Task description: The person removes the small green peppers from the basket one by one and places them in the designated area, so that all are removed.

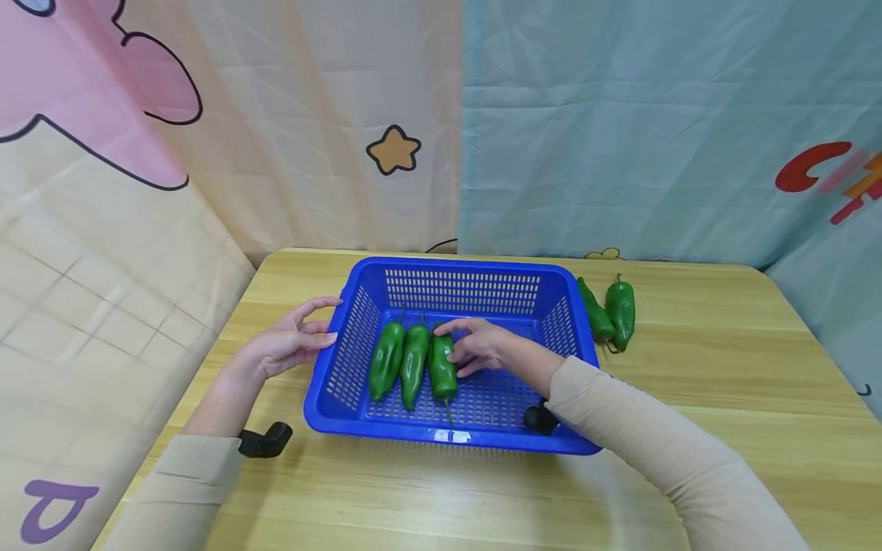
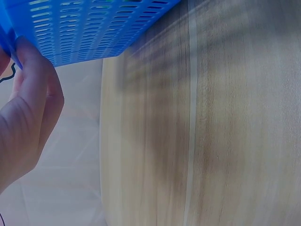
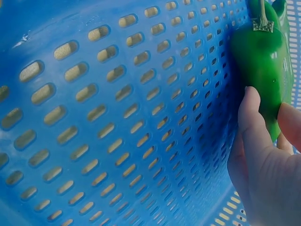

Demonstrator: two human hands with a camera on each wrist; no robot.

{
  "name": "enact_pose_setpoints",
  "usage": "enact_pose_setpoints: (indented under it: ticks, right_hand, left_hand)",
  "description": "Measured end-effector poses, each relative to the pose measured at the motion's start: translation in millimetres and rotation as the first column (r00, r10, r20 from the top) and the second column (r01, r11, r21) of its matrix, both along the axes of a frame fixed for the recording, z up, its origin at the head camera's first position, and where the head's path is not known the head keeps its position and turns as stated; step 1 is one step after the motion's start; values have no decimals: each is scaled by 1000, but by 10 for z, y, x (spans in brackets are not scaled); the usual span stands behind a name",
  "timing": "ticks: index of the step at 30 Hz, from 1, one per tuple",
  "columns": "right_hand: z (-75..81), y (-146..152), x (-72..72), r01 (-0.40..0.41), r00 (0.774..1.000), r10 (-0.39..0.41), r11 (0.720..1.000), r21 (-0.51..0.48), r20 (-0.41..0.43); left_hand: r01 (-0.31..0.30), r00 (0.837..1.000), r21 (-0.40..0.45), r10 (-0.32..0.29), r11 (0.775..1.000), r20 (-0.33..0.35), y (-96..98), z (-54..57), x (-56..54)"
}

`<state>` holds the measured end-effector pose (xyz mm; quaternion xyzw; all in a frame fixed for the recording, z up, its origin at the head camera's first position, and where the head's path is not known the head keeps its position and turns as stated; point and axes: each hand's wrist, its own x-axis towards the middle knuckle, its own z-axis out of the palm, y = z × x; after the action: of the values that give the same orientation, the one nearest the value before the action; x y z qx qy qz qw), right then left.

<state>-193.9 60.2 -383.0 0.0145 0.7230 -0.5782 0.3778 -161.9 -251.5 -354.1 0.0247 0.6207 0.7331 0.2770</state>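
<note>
Where two beige sleeves (image 1: 661, 436) crossed the near part of the surface (image 1: 427, 497), a black device (image 1: 267, 441) sat at the left wrist and another (image 1: 540, 419) at the right. A blue basket (image 1: 386, 431) with slotted walls stood beyond that bare strip, nearer the left edge of the surface than the right.

The right hand (image 1: 478, 346) was inside the basket, its fingers bent and grasping a green pepper (image 1: 443, 375) by the side. That pepper lay near the middle of the basket floor, stem toward the near rim. To its left lay a second pepper (image 1: 415, 366) and then a third (image 1: 387, 361), the latter closest to the left wall, both with stems toward the far rim. The left hand (image 1: 296, 340) was outside, its fingers pinching the basket's left rim.

Past the right rim, toward the far edge of the surface, two more peppers (image 1: 622, 314) lay against each other, one stem pointing to the far edge and the other to the near side. Behind the far edge hung a peach curtain (image 1: 310, 138) with an orange star (image 1: 393, 150), beside a pale blue curtain (image 1: 634, 153).
</note>
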Motion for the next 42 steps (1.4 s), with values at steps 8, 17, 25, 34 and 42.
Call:
enact_pose_setpoints:
  ticks: [8,17,25,34,42]
  right_hand:
    - [30,25,5,-12,1000,12,999,-34,-7]
    - [105,92,-2,11,1000,-11,996,-89,-3]
    - [189,164,9,28,999,-32,989,-147,-25]
    - [357,260,-17,45,998,-55,976,-212,-43]
    - [455,349,-36,49,997,-62,964,-260,-42]
  left_hand:
    - [7,1000,3,-7,1000,-11,-9,-9,-11]
    - [6,1000,-9,-6,1000,-7,-13,-3,-13]
    - [0,1000,-2,0,1000,6,-2,-39,-24]
    - [1,1000,-1,-1,1000,13,8,-19,-43]
    - [79,996,71,-76,994,-39,-80,-101,-61]
